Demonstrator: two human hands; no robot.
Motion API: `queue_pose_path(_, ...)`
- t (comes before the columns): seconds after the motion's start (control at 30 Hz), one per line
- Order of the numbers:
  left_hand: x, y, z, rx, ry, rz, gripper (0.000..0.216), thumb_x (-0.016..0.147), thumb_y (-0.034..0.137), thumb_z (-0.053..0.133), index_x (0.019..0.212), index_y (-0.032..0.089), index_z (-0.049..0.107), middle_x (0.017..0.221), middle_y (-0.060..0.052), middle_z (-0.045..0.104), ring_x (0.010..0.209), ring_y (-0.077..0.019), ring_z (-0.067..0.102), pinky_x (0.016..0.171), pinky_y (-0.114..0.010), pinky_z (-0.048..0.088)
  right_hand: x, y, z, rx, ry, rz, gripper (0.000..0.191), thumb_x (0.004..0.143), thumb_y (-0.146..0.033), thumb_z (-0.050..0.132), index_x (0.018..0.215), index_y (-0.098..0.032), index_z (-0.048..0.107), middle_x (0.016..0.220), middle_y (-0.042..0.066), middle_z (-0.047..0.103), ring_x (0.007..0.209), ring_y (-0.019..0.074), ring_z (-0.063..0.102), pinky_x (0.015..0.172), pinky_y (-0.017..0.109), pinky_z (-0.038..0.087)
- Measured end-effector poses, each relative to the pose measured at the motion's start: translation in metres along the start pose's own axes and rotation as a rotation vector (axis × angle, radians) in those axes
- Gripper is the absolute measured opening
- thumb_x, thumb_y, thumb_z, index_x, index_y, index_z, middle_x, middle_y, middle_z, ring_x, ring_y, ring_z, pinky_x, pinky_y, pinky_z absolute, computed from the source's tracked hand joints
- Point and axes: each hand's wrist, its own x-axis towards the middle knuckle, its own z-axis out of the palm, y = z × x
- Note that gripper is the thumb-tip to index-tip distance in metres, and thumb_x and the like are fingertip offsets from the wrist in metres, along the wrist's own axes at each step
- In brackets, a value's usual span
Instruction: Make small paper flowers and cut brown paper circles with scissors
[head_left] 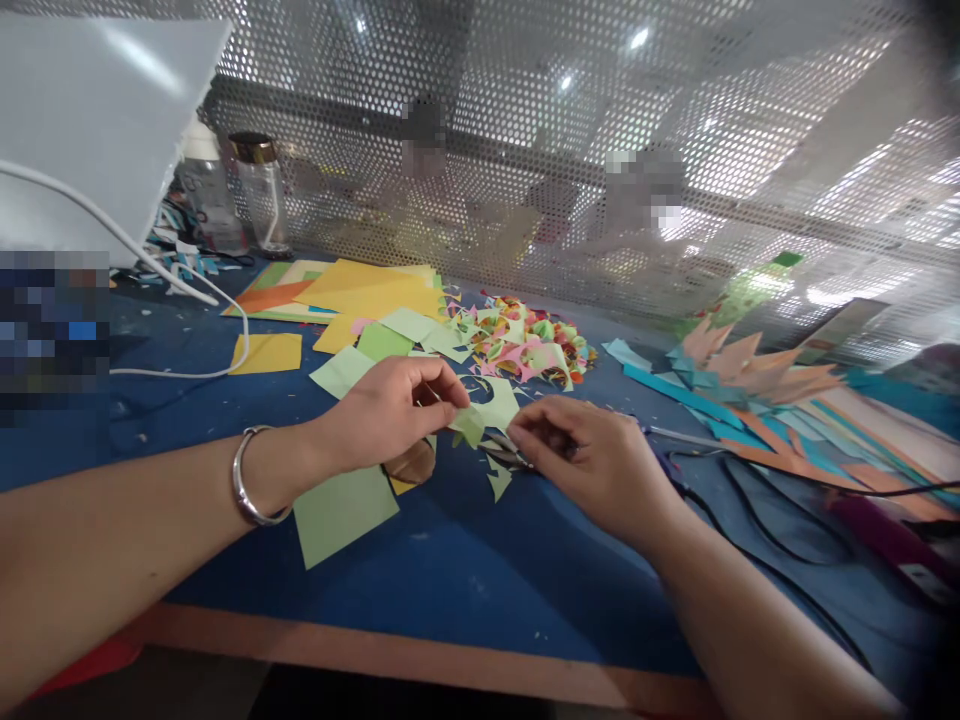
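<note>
My left hand (397, 405), with a silver bangle at the wrist, pinches a small light green paper piece (469, 426) between thumb and fingertips. To its right, my right hand (585, 455) is closed, thumb against fingers; whether anything is between them is hidden. Just behind the fingertips lies a pale green paper scrap (498, 402) with a curved cut-out. A grey metallic object (504, 452), partly covered, shows beside my right fingertips. A green triangular scrap (499, 482) lies below it. Under my left wrist rests a green paper square (346, 517), near a brown rounded object (412, 462).
Yellow paper sheets (375, 290) are stacked behind. A heap of colourful cut paper (529, 340) lies in front of the perforated metal screen (510, 200). Orange paper points (742, 360), blue strips and black cables (757, 520) occupy the right. Bottles (259, 195) and a white cable (75, 205) are left.
</note>
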Motion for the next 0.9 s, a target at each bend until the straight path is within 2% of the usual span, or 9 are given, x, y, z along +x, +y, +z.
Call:
queue_pose_path(0.2, -0.001, 0.000, 0.000, -0.018, 0.026, 0.005, 0.006, 0.079, 0.019, 0.065, 0.083, 0.015, 0.066, 0.075, -0.002, 0.067, 0.067, -0.0110, 0.059, 0.059, -0.022, 0.049, -0.009, 0.044, -0.029, -0.183, 0.002, 0.155, 0.023, 0.087, -0.041, 0.062, 0.080, -0.021, 0.069, 0.062, 0.001, 0.066, 0.050, 0.0154, 0.058, 0.049, 0.027, 0.042)
queue_pose_path(0.3, -0.001, -0.002, 0.000, 0.031, 0.035, 0.011, 0.007, 0.078, 0.021, 0.066, 0.083, 0.016, 0.066, 0.076, -0.003, 0.067, 0.067, -0.0116, 0.060, 0.058, -0.022, 0.049, -0.027, 0.066, -0.048, -0.260, 0.103, 0.280, 0.021, 0.087, -0.039, 0.063, 0.082, -0.021, 0.072, 0.072, 0.008, 0.073, 0.057, 0.0204, 0.065, 0.054, 0.033, 0.046)
queue_pose_path(0.37, -0.001, -0.003, 0.001, 0.047, 0.037, -0.004, 0.007, 0.078, 0.021, 0.065, 0.083, 0.017, 0.065, 0.075, -0.002, 0.067, 0.066, -0.0119, 0.061, 0.056, -0.022, 0.049, -0.040, 0.078, -0.058, -0.252, 0.114, 0.395, 0.022, 0.085, -0.041, 0.066, 0.080, -0.021, 0.072, 0.074, 0.010, 0.074, 0.060, 0.0225, 0.067, 0.058, 0.036, 0.049)
queue_pose_path(0.4, 0.000, -0.004, 0.001, 0.046, 0.038, -0.010, 0.007, 0.078, 0.021, 0.065, 0.083, 0.017, 0.065, 0.075, -0.002, 0.068, 0.066, -0.0122, 0.061, 0.056, -0.023, 0.049, -0.046, 0.084, -0.061, -0.214, 0.074, 0.445, 0.020, 0.084, -0.040, 0.067, 0.082, -0.021, 0.073, 0.077, 0.011, 0.075, 0.063, 0.0231, 0.068, 0.060, 0.036, 0.050)
queue_pose_path(0.43, 0.000, -0.004, 0.002, 0.041, 0.038, -0.014, 0.007, 0.078, 0.021, 0.064, 0.083, 0.017, 0.065, 0.075, -0.002, 0.068, 0.066, -0.0124, 0.062, 0.056, -0.023, 0.049, -0.050, 0.089, -0.063, -0.189, 0.122, 0.488, 0.020, 0.083, -0.039, 0.068, 0.078, -0.020, 0.072, 0.074, 0.011, 0.074, 0.061, 0.0238, 0.067, 0.060, 0.037, 0.050)
queue_pose_path(0.47, 0.000, -0.005, 0.002, 0.035, 0.035, -0.017, 0.006, 0.078, 0.022, 0.064, 0.083, 0.018, 0.065, 0.075, -0.002, 0.068, 0.066, -0.0127, 0.062, 0.056, -0.023, 0.050, -0.054, 0.093, -0.064, -0.148, 0.066, 0.526, 0.019, 0.081, -0.039, 0.070, 0.081, -0.020, 0.073, 0.076, 0.011, 0.075, 0.064, 0.0249, 0.068, 0.063, 0.038, 0.050)
queue_pose_path(0.63, -0.001, -0.003, 0.003, 0.026, 0.025, -0.036, 0.006, 0.079, 0.023, 0.064, 0.082, 0.018, 0.064, 0.074, -0.003, 0.067, 0.067, -0.0141, 0.064, 0.056, -0.024, 0.051, -0.055, 0.107, -0.059, 0.055, 0.131, 0.608, 0.023, 0.072, -0.040, 0.079, 0.074, -0.018, 0.074, 0.067, 0.010, 0.073, 0.059, 0.0245, 0.065, 0.059, 0.037, 0.045)
queue_pose_path(0.83, 0.000, -0.003, 0.002, 0.020, 0.042, -0.034, 0.005, 0.079, 0.022, 0.064, 0.082, 0.018, 0.064, 0.074, -0.002, 0.066, 0.069, -0.0143, 0.064, 0.057, -0.025, 0.052, -0.049, 0.106, -0.060, 0.302, 0.126, 0.705, 0.021, 0.077, -0.034, 0.073, 0.065, -0.016, 0.074, 0.059, 0.005, 0.065, 0.051, 0.0132, 0.055, 0.050, 0.029, 0.039)
queue_pose_path(0.9, 0.000, -0.004, 0.002, 0.010, 0.043, -0.033, 0.005, 0.079, 0.022, 0.064, 0.083, 0.018, 0.065, 0.075, -0.002, 0.067, 0.069, -0.0138, 0.064, 0.058, -0.024, 0.051, -0.049, 0.103, -0.061, 0.452, 0.182, 0.762, 0.022, 0.073, -0.033, 0.075, 0.061, -0.016, 0.072, 0.056, 0.004, 0.061, 0.048, 0.0113, 0.053, 0.046, 0.026, 0.038)
